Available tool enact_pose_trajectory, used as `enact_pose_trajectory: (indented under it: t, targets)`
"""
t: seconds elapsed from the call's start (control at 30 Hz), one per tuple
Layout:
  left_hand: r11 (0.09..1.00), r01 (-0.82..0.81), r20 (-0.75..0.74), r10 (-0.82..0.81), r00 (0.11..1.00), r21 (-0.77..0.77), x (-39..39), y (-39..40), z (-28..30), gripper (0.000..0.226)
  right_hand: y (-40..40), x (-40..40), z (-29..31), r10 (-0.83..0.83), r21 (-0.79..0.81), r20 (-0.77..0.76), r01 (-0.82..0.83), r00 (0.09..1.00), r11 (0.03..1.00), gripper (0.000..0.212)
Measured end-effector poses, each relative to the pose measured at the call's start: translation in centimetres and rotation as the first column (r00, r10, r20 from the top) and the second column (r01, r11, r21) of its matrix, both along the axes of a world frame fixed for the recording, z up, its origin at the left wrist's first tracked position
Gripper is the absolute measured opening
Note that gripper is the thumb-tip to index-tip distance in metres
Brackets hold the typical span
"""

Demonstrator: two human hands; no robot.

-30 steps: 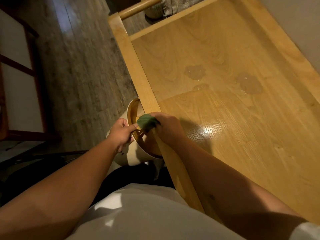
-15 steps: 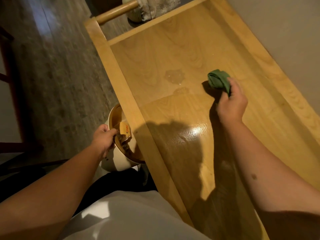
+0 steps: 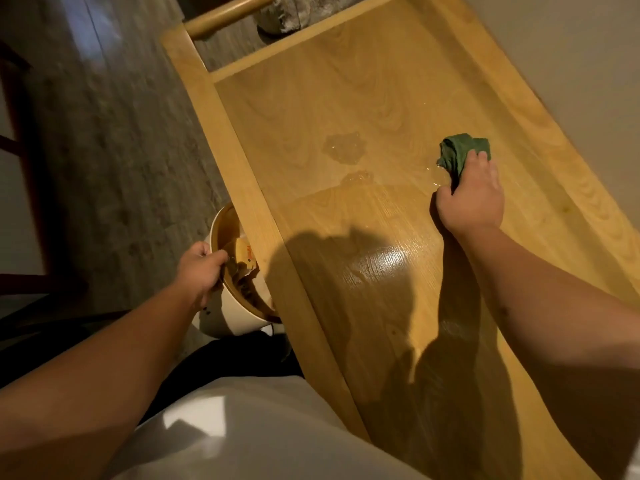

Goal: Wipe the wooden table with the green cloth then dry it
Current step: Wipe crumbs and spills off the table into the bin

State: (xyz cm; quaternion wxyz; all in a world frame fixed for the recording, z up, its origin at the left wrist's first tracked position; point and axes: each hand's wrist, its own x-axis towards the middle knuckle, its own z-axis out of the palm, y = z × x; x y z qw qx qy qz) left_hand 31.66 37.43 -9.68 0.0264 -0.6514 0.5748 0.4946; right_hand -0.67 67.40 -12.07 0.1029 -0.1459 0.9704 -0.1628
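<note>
Green crumpled cloth (image 3: 462, 152) sits bunched under the right hand (image 3: 472, 195), whose fingers grip it against the pale wooden bench (image 3: 346, 98); wiping looks barely begun; a clear puddle (image 3: 344, 148) lies left of that hand, unwiped; drying remains; left hand (image 3: 199, 271) grips a cream bucket's rim (image 3: 216, 223).

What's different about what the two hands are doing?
The right hand is over the wooden table, while the left hand is off its edge. The right hand grips the green cloth; the left hand grips the rim of a pale bin. Both are holding something.
</note>
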Motion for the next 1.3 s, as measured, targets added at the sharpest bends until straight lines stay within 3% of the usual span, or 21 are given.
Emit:
enact_pose_trajectory:
  t: [0.77,0.9,1.03,1.2,1.3]
  targets:
    - [0.999,0.031,-0.030,-0.032,0.999,-0.025,0.3,0.1,-0.5,0.021,-11.3,11.3,-0.3,0.401,-0.098,0.071,-0.394,0.913,0.914,0.069]
    - [0.999,0.023,-0.044,-0.024,0.999,-0.024,0.3,0.0,-0.4,0.026,-13.5,15.5,-0.4,0.522,-0.206,0.037,-0.504,0.852,0.839,0.054]
    - [0.999,0.010,-0.056,-0.012,0.998,-0.036,0.4,0.0,-0.5,0.030,-16.0,19.6,0.1,0.614,-0.221,0.006,-0.598,0.789,0.771,0.045]
    - [1.000,0.017,-0.069,-0.018,0.997,-0.021,0.6,-0.1,-0.4,0.028,-18.0,23.0,0.6,0.773,-0.176,0.039,-0.757,0.634,0.630,0.049]
    - [1.000,0.018,-0.066,-0.019,0.998,-0.015,0.8,-0.3,-0.4,0.027,-18.3,24.2,1.1,0.787,-0.201,0.006,-0.770,0.617,0.606,0.037]
